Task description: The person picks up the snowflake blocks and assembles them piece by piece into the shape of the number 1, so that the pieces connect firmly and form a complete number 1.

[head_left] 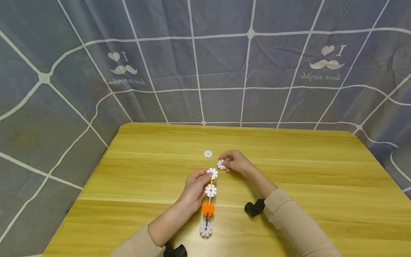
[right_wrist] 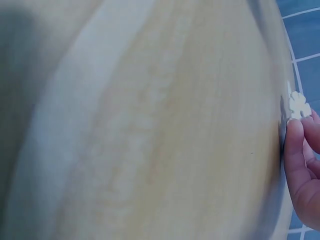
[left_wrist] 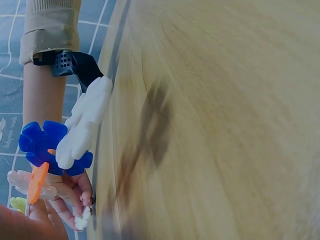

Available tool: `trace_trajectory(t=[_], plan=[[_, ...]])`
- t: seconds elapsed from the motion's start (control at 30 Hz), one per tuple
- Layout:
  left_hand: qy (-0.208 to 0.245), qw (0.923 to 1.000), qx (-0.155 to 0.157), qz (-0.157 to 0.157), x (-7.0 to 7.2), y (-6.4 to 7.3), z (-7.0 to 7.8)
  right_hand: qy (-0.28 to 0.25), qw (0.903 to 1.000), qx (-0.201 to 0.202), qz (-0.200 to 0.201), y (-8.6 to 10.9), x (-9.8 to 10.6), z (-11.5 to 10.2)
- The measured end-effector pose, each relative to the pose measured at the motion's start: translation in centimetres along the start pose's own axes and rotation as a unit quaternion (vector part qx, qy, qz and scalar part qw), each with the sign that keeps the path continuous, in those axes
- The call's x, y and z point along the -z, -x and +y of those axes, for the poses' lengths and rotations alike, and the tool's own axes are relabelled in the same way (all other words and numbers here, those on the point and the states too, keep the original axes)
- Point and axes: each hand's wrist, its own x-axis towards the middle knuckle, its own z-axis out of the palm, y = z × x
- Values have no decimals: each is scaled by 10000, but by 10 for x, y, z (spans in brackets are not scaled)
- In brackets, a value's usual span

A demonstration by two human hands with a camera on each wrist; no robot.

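Note:
My left hand [head_left: 196, 187] grips the far end of a chain of interlocking notched plastic discs. A white disc [head_left: 212, 174] forms that end, between thumb and fingers. Back toward me follow a yellow disc seen edge-on, a white disc [head_left: 211, 190], a pale edge-on disc, an orange disc [head_left: 208, 209], a blue disc [left_wrist: 42, 145] and a white end disc [head_left: 206, 229]. My right hand [head_left: 237, 162] pinches a loose white disc [head_left: 221, 164] just beyond the chain's far end, to its right. In the right wrist view, thumb and fingers hold this white disc [right_wrist: 299, 105] by its edge.
Another white disc [head_left: 208, 153] lies on the wooden table [head_left: 154, 160] beyond both hands. Black wrist-worn devices [head_left: 255, 207] sit at both sleeves. A grey curtain [head_left: 221, 64] with white lines hangs behind the table's far edge.

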Motion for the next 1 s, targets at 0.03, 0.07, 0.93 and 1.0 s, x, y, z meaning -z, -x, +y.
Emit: trace_trajectory(t=[0.03,0.07,0.93,1.0], plan=[[-1,10000,2,7,0,0,0,-88,10000,-20,-13,1,0,-1],[-10,10000,9,15,-1,0,0,-170,9998,-36,-36,1,1,-2],[4,9997,163,-164,-7,2,2,-1324,9825,572,-1178,28,4,-33],[-9,9997,173,-182,-7,3,2,-1340,9811,637,-1245,28,4,-32]])
